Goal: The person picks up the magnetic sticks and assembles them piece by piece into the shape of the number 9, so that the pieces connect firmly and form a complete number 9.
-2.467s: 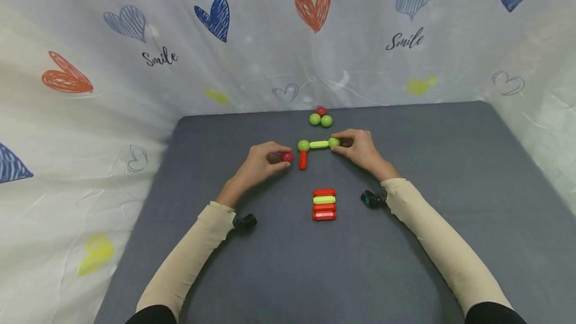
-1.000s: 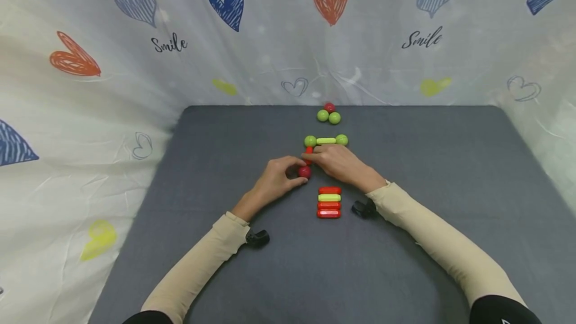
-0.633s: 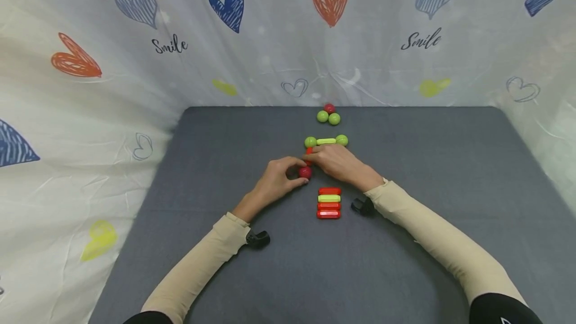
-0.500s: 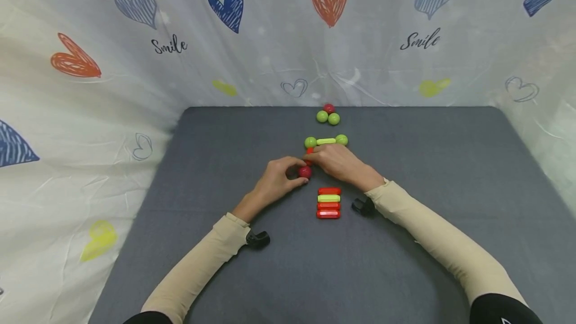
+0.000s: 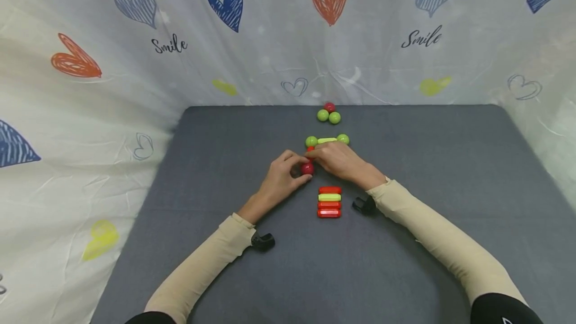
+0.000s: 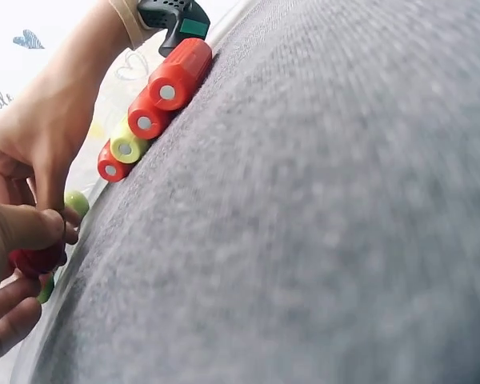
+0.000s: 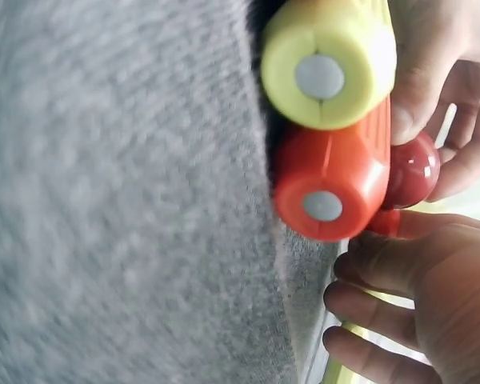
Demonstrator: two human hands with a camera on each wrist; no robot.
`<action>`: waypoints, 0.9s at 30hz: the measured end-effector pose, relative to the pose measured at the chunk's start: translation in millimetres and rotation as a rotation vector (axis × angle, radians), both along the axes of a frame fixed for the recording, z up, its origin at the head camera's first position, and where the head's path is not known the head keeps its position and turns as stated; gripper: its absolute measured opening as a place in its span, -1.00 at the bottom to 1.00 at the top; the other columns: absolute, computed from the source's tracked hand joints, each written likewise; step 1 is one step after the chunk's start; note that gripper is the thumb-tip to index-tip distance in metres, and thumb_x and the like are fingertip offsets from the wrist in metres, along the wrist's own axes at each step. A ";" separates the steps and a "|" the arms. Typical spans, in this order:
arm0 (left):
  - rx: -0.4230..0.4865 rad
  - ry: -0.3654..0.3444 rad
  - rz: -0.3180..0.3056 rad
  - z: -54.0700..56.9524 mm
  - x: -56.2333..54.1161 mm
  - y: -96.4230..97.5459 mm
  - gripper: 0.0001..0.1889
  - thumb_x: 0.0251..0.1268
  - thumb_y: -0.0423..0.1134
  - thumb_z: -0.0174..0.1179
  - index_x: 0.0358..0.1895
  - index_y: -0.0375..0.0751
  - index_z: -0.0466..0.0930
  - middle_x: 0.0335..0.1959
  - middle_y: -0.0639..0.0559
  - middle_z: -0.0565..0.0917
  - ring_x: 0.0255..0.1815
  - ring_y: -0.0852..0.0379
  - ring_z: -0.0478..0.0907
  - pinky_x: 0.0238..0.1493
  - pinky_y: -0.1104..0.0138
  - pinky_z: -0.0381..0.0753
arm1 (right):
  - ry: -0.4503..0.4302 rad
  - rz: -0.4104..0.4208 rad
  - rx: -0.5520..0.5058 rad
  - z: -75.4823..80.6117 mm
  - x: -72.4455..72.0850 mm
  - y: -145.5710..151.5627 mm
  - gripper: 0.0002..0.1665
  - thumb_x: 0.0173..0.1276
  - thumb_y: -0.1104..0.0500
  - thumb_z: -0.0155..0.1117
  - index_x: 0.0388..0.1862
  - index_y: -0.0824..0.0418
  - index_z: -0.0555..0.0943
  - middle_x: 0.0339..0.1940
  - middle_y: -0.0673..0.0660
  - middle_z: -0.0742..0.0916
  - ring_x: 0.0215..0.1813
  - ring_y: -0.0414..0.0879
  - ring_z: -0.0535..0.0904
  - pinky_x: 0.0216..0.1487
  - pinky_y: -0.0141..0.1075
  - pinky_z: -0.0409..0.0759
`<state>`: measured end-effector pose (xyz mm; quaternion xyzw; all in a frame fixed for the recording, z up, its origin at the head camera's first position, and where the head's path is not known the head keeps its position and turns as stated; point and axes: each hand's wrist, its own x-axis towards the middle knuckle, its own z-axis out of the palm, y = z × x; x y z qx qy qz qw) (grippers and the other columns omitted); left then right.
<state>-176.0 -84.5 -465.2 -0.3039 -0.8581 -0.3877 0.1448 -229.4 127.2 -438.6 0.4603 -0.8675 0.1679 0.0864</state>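
Observation:
My left hand (image 5: 282, 178) pinches a red ball (image 5: 307, 168) between thumb and fingers, right at the near end of a red rod (image 5: 310, 149). The right hand (image 5: 339, 163) holds that rod, its fingers covering most of it. At the rod's far end sits a green ball (image 5: 311, 141), joined by a yellow-green rod (image 5: 327, 140) to a second green ball (image 5: 343, 139). In the right wrist view the red ball (image 7: 416, 172) shows close above the right fingertips. The left thumb partly hides the ball in the left wrist view.
Nearer the person, several red rods (image 5: 329, 213) and one yellow-green rod (image 5: 330, 197) lie side by side, with silvery discs in their ends. Two green balls (image 5: 335, 117) and a red ball (image 5: 330, 107) cluster near the back edge of the grey table (image 5: 427, 154). Behind hangs a printed white sheet (image 5: 265, 54).
My right hand has left the right green ball and taken hold of the red rod. The left hand has carried the red ball rightward to the rod's near end, lately a little forward.

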 end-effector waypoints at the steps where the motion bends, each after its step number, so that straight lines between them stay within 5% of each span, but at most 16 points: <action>1: 0.001 0.001 0.007 -0.1 0.0 1.0 -0.63 0.06 -0.27 0.55 -0.05 -0.21 0.69 -0.22 -0.05 0.55 -0.34 0.12 0.54 -0.29 0.38 0.57 | -0.006 -0.005 -0.002 0.2 0.2 0.1 -0.80 0.40 0.28 0.34 -0.05 0.14 0.78 -0.32 0.02 0.74 -0.31 -0.13 0.61 -0.21 -0.23 0.62; 14: 0.029 -0.058 0.008 -2.3 3.3 4.1 -0.63 0.06 -0.32 0.53 -0.05 -0.26 0.66 -0.16 -0.09 0.59 -0.32 0.08 0.58 -0.25 0.34 0.63 | -0.025 -0.012 -0.036 -1.0 4.2 2.2 -0.74 0.38 0.30 0.34 0.01 0.14 0.77 -0.24 0.02 0.76 -0.27 -0.14 0.63 -0.18 -0.21 0.63; 27: 0.078 -0.080 -0.013 -3.7 0.8 3.3 -0.65 0.08 -0.34 0.52 -0.05 -0.25 0.68 -0.16 -0.03 0.62 -0.24 0.10 0.63 -0.22 0.38 0.64 | -0.129 -0.039 -0.204 -7.6 8.8 9.3 -0.73 0.35 0.24 0.41 0.03 0.13 0.77 -0.10 0.00 0.79 -0.11 -0.18 0.69 -0.08 -0.20 0.66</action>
